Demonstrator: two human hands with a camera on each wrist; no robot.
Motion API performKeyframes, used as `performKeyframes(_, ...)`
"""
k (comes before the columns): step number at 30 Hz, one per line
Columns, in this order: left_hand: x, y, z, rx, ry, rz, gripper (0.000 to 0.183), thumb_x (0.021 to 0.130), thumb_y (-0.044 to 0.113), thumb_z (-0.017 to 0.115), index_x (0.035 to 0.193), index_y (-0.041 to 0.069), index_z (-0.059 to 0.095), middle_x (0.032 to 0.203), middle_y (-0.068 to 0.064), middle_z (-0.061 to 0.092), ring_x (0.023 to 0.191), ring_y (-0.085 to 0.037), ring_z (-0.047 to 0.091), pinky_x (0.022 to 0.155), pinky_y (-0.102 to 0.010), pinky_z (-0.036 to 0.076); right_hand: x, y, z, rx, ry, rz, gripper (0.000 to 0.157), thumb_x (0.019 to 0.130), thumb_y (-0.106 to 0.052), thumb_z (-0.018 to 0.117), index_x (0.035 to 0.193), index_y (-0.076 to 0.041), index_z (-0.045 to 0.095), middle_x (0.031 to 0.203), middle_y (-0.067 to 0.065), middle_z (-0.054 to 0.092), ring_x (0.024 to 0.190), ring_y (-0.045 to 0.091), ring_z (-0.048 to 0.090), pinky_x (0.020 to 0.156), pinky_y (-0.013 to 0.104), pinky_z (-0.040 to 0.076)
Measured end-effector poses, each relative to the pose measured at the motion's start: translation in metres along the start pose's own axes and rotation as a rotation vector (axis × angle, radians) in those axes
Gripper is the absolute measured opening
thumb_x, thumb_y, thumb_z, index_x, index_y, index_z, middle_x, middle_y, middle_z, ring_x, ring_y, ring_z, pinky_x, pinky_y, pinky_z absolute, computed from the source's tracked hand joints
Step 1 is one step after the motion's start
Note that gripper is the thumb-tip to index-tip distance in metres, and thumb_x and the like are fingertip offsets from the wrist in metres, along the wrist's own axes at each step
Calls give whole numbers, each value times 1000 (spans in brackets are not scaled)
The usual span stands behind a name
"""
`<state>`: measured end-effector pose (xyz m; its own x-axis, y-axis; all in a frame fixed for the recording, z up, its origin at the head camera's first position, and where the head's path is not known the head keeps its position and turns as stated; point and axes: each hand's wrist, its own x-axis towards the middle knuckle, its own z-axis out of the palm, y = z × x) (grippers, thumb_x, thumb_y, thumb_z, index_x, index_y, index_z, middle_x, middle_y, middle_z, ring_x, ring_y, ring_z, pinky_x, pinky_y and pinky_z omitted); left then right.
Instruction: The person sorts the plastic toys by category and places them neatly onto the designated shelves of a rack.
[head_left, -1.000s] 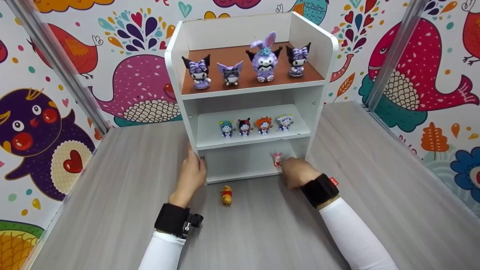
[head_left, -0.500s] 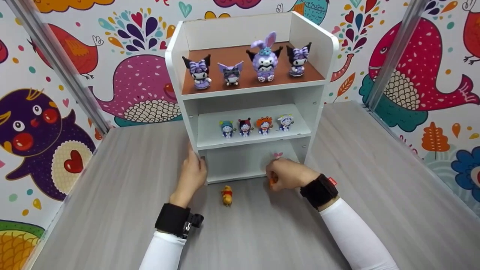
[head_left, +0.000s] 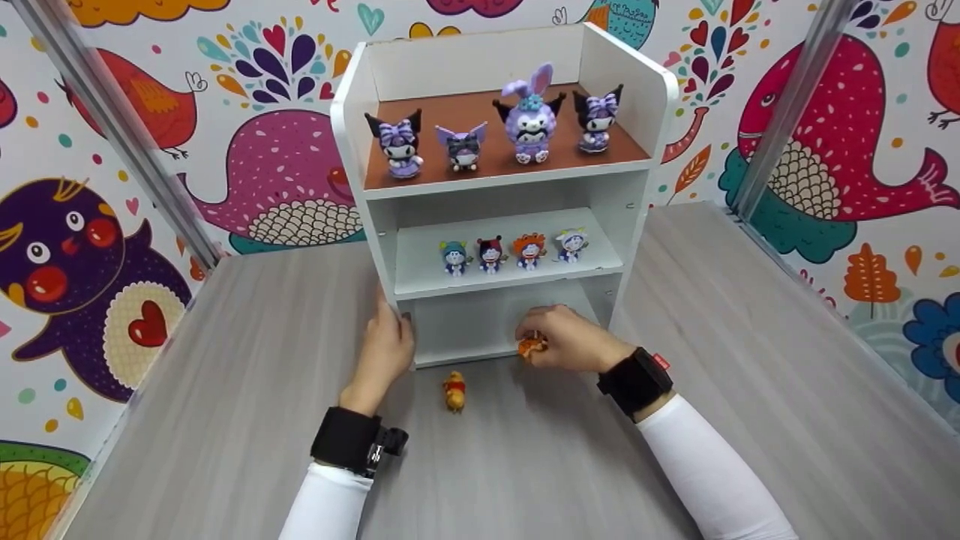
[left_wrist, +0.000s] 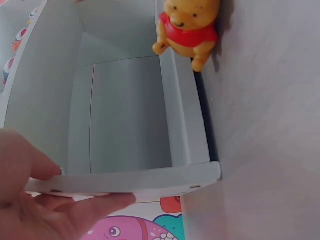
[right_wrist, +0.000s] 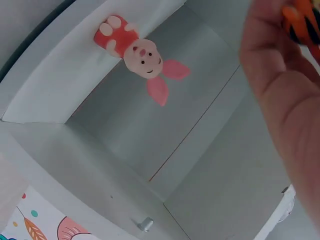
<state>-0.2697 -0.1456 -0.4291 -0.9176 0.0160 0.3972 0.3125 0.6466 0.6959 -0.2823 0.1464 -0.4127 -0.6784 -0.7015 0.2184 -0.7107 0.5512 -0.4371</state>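
My left hand (head_left: 384,349) grips the left side panel of a white toy shelf (head_left: 517,280), thumb inside and fingers outside in the left wrist view. In my right hand (head_left: 576,337) an orange tiger figurine (head_left: 532,346) with black stripes is pinched, at the front of the bottom shelf. Whether it touches the board I cannot tell. A pink piglet figurine (right_wrist: 143,59) stands at the right end of that shelf in the right wrist view; my right hand hides it in the head view. On the table before the shelf is a yellow bear figurine (head_left: 454,392) in a red shirt.
Several purple-and-black figurines (head_left: 530,127) stand on the brown top shelf. A row of small figurines in coloured hats (head_left: 490,256) lines the middle shelf. The grey table (head_left: 750,337) extends around the unit, with patterned walls behind.
My right hand has moved left from beside the shelf's lower right corner, bringing the tiger figurine into sight and covering the piglet figurine. My left hand stays put.
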Motion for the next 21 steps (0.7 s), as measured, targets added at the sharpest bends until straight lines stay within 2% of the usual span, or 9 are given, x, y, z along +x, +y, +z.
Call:
performKeyframes(6, -1, 1, 0, -5, 5, 12, 64, 97, -6, 46, 153, -11, 15, 134, -43, 51, 116, -52, 60, 95, -59, 51, 2, 1, 2, 27, 33, -8, 15, 76, -2, 74, 89, -9, 75, 85, 0, 75, 74, 7, 64, 66, 20, 53)
performKeyframes(10, -1, 0, 0, 1, 9, 11, 65, 96, -6, 46, 153, -11, 14, 134, -43, 51, 117, -53, 59, 95, -60, 51, 4, 2, 5, 26, 57, -18, 19, 77, -1, 74, 94, -8, 78, 93, 3, 77, 84, 13, 70, 74, 25, 57)
performKeyframes(12, -1, 1, 0, 1, 5, 3, 66, 97, -6, 46, 154, -10, 13, 137, -43, 49, 119, -53, 58, 97, -60, 50, 5, 3, 6, 27, 80, 7, 20, 76, -1, 74, 95, -8, 78, 96, 4, 76, 89, 16, 70, 77, 28, 57)
performKeyframes(17, -1, 3, 0, -3, 4, -7, 66, 96, -6, 46, 154, -10, 14, 139, -42, 48, 119, -52, 58, 98, -60, 49, 7, 6, 8, 6, 137, 84, 28, 74, -4, 76, 101, -8, 77, 102, 5, 71, 94, 16, 64, 81, 31, 56)
performKeyframes(21, -1, 3, 0, -13, 0, -16, 66, 97, -5, 46, 154, -9, 15, 138, -42, 49, 119, -52, 59, 98, -59, 50, 7, 8, 8, -29, 153, 94, 30, 78, -3, 73, 108, -5, 76, 103, 8, 66, 93, 17, 59, 81, 32, 54)
